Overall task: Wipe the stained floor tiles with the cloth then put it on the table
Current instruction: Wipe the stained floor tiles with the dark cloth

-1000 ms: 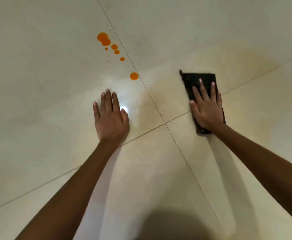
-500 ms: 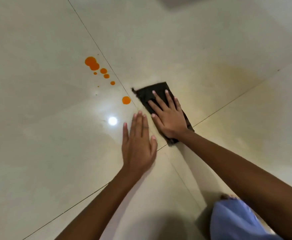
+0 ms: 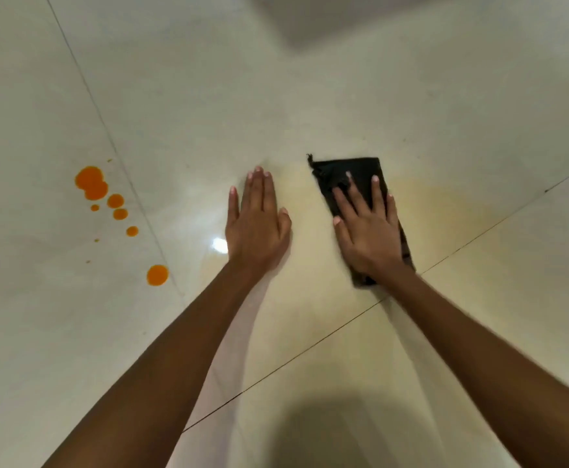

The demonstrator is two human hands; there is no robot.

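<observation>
Right hand (image 3: 369, 231), just right of the frame's centre, lies flat with fingers spread and straight, pressing a folded black cloth (image 3: 343, 170) onto the pale floor tiles (image 3: 343, 89). The cloth's far end shows beyond the fingertips and its near corner shows by the wrist. A faint yellowish smear (image 3: 451, 211) spreads on the tile to the right of the cloth. The left hand (image 3: 257, 224), just beside it at centre, rests palm down on the bare tile, fingers straight and close together, holding nothing. Orange drops (image 3: 91, 182) dot the tile at the left of the frame, well apart from the cloth, across a grout line (image 3: 114, 146).
</observation>
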